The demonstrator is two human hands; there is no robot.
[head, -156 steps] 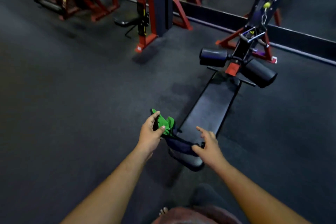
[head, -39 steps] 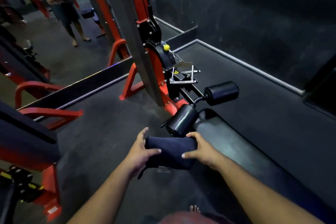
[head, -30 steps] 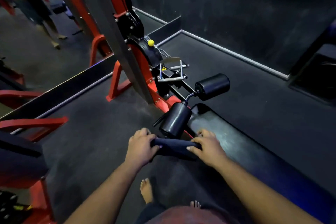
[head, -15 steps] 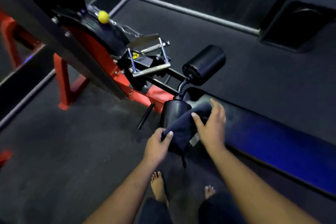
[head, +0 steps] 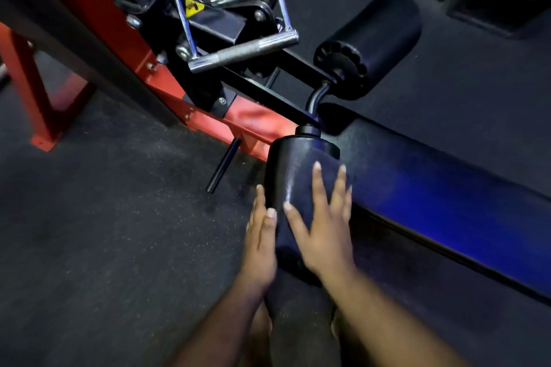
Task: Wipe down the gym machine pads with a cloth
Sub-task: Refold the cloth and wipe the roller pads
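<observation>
Camera closer than before, right hand (head: 323, 226) fingers now flat on near roller pad (head: 293, 176), left hand (head: 259, 243) straight-fingered beside it, cloth (head: 301, 217) barely discernible beneath, chrome handle (head: 241, 52) upper centre.

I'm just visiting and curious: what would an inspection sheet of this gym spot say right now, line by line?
Surface: dark speckled rubber floor; a long bench pad runs to the right.
Job's things: near roller pad under both hands; the dark cloth seems to lie on it beneath the right hand, hard to tell apart. Far roller pad untouched.
Clutter: nothing seen.
Hands: left hand flat against the near roller's left side; right hand spread on top, fingers straight.
Cables: none seen; a metal row handle rests on the black bracket.
Surroundings: red machine frame; the person's bare feet below.
</observation>
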